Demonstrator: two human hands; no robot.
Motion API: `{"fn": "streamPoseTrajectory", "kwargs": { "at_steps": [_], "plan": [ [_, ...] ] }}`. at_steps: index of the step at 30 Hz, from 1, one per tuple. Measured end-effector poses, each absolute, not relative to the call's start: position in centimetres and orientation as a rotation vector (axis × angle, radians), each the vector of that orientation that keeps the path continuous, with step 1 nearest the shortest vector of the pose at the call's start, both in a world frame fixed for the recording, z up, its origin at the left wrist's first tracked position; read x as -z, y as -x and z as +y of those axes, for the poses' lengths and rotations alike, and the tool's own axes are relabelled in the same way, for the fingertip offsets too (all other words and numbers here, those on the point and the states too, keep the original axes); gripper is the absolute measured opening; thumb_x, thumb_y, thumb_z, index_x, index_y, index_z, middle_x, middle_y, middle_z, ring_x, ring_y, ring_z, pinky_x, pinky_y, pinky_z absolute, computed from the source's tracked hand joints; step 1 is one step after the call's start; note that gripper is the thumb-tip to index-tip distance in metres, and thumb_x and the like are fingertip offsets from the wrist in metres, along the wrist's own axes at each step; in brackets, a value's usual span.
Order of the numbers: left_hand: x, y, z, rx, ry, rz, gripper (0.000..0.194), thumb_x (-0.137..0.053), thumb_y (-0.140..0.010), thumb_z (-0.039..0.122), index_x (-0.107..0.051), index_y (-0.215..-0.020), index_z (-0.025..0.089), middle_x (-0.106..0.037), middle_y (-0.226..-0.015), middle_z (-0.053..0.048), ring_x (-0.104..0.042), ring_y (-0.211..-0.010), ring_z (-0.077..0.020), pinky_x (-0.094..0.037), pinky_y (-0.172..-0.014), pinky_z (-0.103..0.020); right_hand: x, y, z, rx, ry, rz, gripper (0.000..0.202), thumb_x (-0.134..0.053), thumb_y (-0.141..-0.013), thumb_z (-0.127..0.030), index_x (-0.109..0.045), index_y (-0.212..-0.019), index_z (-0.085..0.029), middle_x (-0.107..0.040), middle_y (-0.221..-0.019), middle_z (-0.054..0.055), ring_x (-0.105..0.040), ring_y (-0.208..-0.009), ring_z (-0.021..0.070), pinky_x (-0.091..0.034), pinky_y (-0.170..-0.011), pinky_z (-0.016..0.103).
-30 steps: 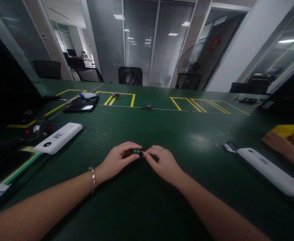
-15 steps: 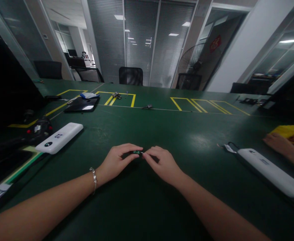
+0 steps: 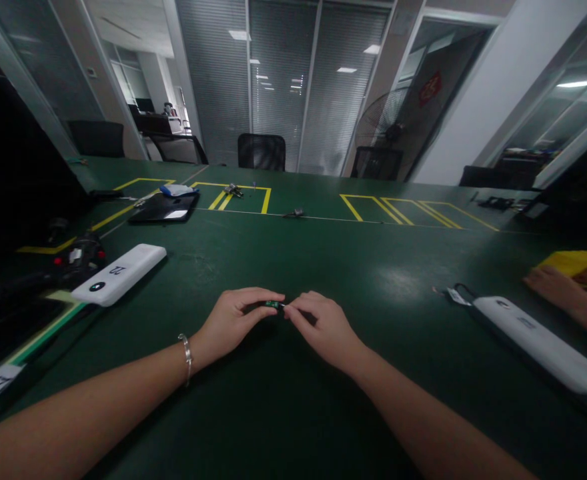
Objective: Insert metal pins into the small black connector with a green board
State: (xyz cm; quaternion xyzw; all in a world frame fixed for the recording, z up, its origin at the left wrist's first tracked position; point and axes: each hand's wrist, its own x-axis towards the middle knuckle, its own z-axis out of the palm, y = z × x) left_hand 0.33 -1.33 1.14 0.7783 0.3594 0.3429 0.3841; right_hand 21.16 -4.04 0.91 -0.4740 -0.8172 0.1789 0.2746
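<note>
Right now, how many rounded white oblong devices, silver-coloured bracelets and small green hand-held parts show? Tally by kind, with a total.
Rounded white oblong devices: 2
Silver-coloured bracelet: 1
Small green part in the left hand: 1
Total: 4

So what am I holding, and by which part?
The left grip pinches a small, dark, green-faced piece by its near and far sides. The right grip apparently pinches a thin whitish bit beside it; which part, I can't tell.
</note>
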Motion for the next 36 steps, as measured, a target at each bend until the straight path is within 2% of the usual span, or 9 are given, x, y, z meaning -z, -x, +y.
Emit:
{"fn": "streamPoseTrajectory", "kwargs": {
  "at_steps": [8,14,20,27,36],
  "plan": [
    [-1.28,-0.41,-1.28,-0.837,-1.914,0.911,0.024,-0.063,-0.086,0.020,-0.071,-0.108,0.024,-0.073,-0.107,-0.004,-0.067,-0.098,-0.0214,-0.052,-0.088,-0.033,-0.90,-21.15,-4.07,-0.495,1.295,-2.201,0.028,-0.045,-0.098,-0.030,-0.067,-0.083,-0.021,-0.063,-0.073,0.000,-0.055,-0.072,0.0151,-0.037,-0.064,0.028],
    [-1.71,-0.53,-1.58,-0.848,-1.940,0.939,0.023,-0.063,-0.085,0.020,-0.072,-0.106,0.025,-0.073,-0.106,-0.004,-0.067,-0.098,-0.0219,-0.051,-0.091,-0.035,-1.02,-21.06,-4.11,-0.515,1.315,-2.201,0.030,-0.044,-0.099,-0.031,-0.067,-0.082,-0.021,-0.064,-0.073,0.000,-0.056,-0.071,0.0149,-0.038,-0.062,0.027],
    [-1.26,-0.61,-1.37,-0.813,-1.719,0.864,0.024,-0.063,-0.084,0.016,-0.071,-0.107,0.019,-0.075,-0.098,-0.006,-0.069,-0.086,-0.0202,-0.055,-0.081,-0.033,-0.98,-21.07,-4.12,-0.511,1.325,-2.197,0.030,-0.044,-0.099,-0.032,-0.067,-0.082,-0.022,-0.064,-0.073,0.000,-0.056,-0.071,0.0154,-0.038,-0.063,0.027],
    [-1.87,-0.58,-1.75,-0.838,-1.950,0.923,0.023,-0.063,-0.085,0.018,-0.073,-0.105,0.024,-0.073,-0.105,-0.005,-0.066,-0.097,-0.0215,-0.050,-0.090,-0.034,-0.72,-21.15,-4.00,-0.527,1.315,-2.187,0.030,-0.046,-0.098,-0.033,-0.067,-0.080,-0.022,-0.063,-0.072,-0.001,-0.056,-0.072,0.0156,-0.038,-0.065,0.028],
    [-0.96,-0.93,-1.44,-0.761,-1.640,0.836,0.025,-0.062,-0.085,0.019,-0.068,-0.109,0.019,-0.072,-0.102,-0.006,-0.066,-0.090,-0.0205,-0.053,-0.082,-0.034,-0.82,-21.03,-3.98,-0.507,1.324,-2.194,0.029,-0.045,-0.098,-0.031,-0.067,-0.081,-0.021,-0.063,-0.074,0.000,-0.056,-0.073,0.0156,-0.039,-0.066,0.027]
  ]
}}
